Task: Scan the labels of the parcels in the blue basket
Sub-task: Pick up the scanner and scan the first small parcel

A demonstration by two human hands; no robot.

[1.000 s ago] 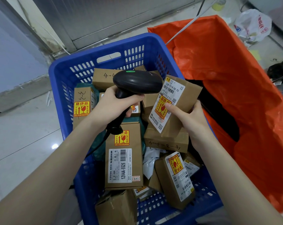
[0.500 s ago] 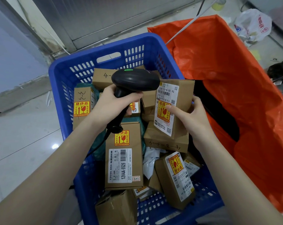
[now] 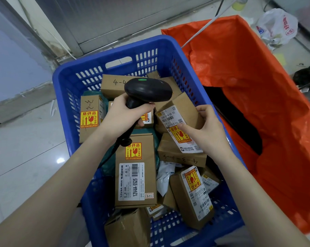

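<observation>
The blue basket [image 3: 70, 97] stands on the floor and holds several brown cardboard parcels. My left hand [image 3: 122, 113] grips a black barcode scanner [image 3: 148, 90] by its handle, head pointing right, a green light on top. My right hand [image 3: 206, 129] holds a small brown parcel [image 3: 182, 111] just right of the scanner head, tilted so its white label with barcode and yellow fragile sticker faces up, thumb pressed on the label. A tall parcel marked 12V4A-5525 [image 3: 135, 173] lies below the scanner.
An orange bag [image 3: 266, 107] stands open right of the basket, dark inside. A white plastic bag [image 3: 277, 26] lies on the floor at the back right. A grey door or panel [image 3: 133, 18] rises behind the basket. Pale floor tiles [image 3: 26, 154] spread to the left.
My right hand has lowered the held parcel and tilted it flatter, bringing its label under the scanner head. The scanner has shifted slightly left and down.
</observation>
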